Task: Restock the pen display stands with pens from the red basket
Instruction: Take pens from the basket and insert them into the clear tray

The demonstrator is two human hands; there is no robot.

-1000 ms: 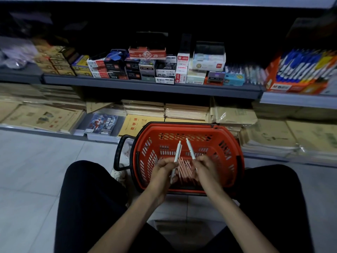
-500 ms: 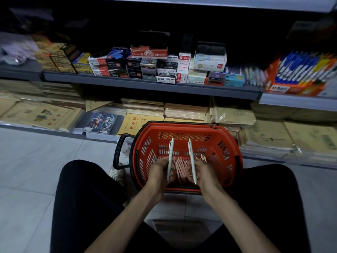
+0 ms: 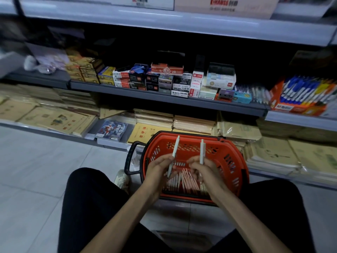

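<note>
The red basket (image 3: 229,157) stands on the floor between my knees, with several pale pink pens (image 3: 184,181) lying in its bottom. My left hand (image 3: 157,169) grips a white pen (image 3: 174,149) that points up and slightly right. My right hand (image 3: 204,170) holds a second white pen (image 3: 202,150) nearly upright. Both hands hover over the basket, about a hand's width apart. An orange display box of blue pens (image 3: 299,95) sits on the middle shelf at the far right.
A grey shelf (image 3: 164,98) behind the basket carries stacked stationery boxes (image 3: 167,77). Below it lie piles of brown paper notebooks (image 3: 193,123) and envelopes (image 3: 273,157). The basket's black handle (image 3: 129,157) sticks out to the left. Pale floor tiles (image 3: 45,170) spread to the left.
The view has tilted up, showing a higher shelf. Both hands have lifted slightly over the basket, and the two white pens now stand higher and further apart.
</note>
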